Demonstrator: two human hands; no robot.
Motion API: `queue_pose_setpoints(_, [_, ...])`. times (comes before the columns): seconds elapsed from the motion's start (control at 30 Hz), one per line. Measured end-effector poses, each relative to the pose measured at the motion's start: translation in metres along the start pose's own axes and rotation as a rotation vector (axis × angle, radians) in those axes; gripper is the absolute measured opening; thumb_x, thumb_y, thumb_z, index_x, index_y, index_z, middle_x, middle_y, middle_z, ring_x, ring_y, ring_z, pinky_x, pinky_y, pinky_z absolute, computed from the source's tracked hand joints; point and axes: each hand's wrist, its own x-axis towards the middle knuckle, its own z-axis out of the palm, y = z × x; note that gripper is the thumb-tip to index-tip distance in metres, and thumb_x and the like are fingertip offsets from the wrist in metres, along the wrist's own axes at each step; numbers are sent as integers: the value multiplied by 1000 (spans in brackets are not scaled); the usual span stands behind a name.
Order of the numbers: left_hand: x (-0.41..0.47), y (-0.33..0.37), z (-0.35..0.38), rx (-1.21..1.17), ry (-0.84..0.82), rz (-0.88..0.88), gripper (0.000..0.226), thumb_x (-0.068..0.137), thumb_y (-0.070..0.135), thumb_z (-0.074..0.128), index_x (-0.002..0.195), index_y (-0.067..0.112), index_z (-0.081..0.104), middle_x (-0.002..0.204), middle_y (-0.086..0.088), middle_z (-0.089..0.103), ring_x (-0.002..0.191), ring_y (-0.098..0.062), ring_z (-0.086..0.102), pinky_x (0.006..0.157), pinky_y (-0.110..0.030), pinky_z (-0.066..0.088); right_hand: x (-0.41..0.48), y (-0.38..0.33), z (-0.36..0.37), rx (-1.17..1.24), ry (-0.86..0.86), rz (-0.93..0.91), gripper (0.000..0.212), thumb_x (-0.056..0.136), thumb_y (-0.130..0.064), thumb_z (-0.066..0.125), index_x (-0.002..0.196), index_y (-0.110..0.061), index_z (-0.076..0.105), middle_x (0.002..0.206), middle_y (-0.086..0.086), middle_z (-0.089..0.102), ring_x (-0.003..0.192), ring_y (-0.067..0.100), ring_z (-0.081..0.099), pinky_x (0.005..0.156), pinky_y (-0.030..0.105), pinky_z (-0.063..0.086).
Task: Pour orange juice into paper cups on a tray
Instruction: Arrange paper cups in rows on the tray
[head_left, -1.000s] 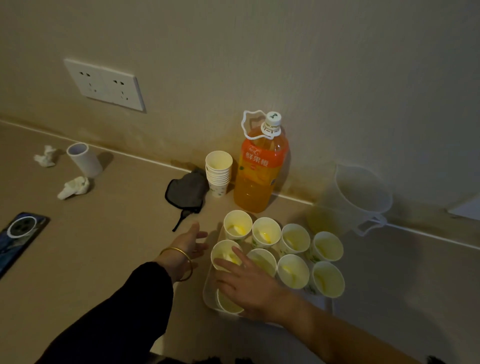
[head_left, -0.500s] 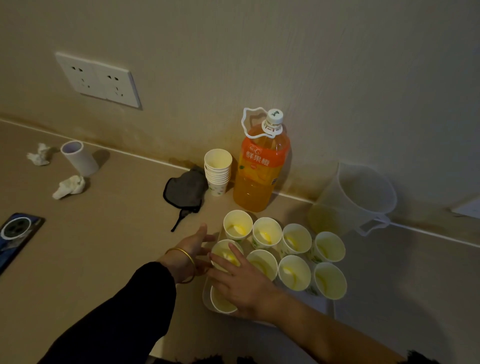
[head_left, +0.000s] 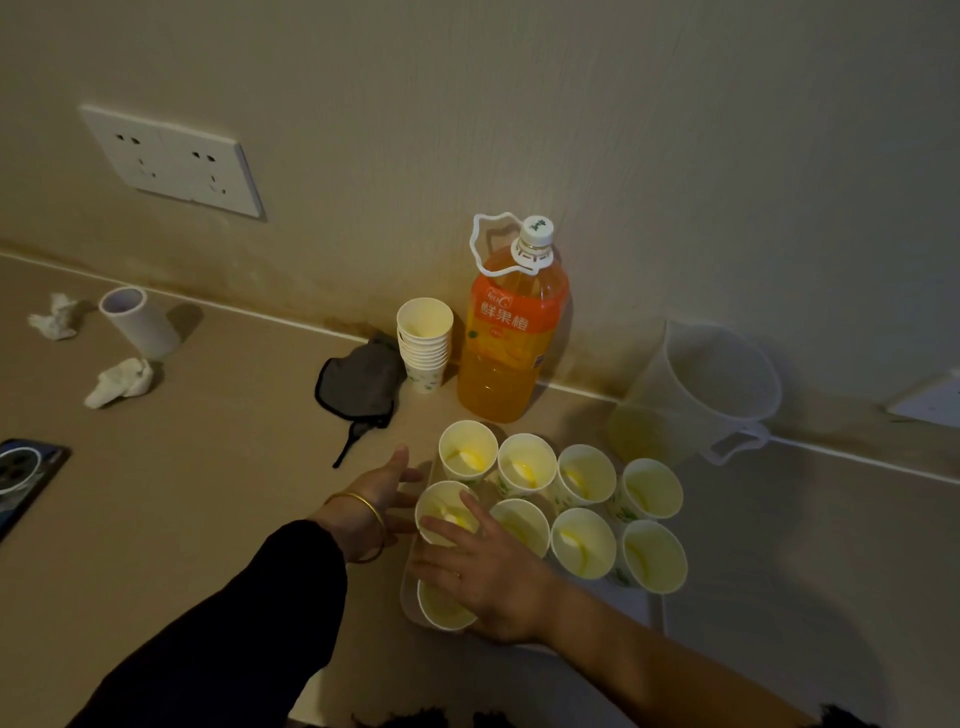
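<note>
- 9 paper cups (head_left: 582, 543) upright on white tray (head_left: 406, 597), rows of 4, 4 and 1; a little orange juice in each.
- L hand (head_left: 387, 493): fingers straight, nothing held, tips just beside left wall of mid-row end cup (head_left: 447, 512); contact w/ it unclear.
- R hand (head_left: 483, 571): fingers spread and flat, nothing gripped, index across that cup's rim, palm over lone front cup (head_left: 441, 610).
- Capped juice bottle (head_left: 511, 332) upright against wall behind tray, next to stack of spare cups (head_left: 425, 338); clear jug (head_left: 701, 389) off to the right.
- Prob. step: squaring up cups on tray, no pouring right now.
- Push low on cup walls, not on rims; thin paper, easy to crush or tip.
- Shift 1 cup at a time, bracketed btw both hands.
- Keep dark sleeve (head_left: 234, 623) off tray edge.
- Leave small gaps btw rims for clean pours.
</note>
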Motion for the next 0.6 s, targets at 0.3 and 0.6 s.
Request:
queue_pose_setpoints(0.3, [5, 1, 1, 24, 21, 3, 55, 98, 52, 26, 126, 13, 51, 94, -6, 59, 81, -25, 56, 100, -43, 30, 1, -3, 5, 83, -21, 16, 72, 69, -40, 76, 133, -18, 51, 133, 0, 55, 138, 27, 36, 111, 63, 16])
queue_pose_setpoints(0.6, [12, 4, -4, 48, 39, 14, 56, 97, 54, 27, 127, 13, 51, 107, -9, 58, 90, -27, 56, 83, -37, 35, -5, -1, -5, 74, 6, -16, 107, 53, -75, 70, 139, -18, 43, 144, 2, 46, 139, 27, 33, 110, 63, 11])
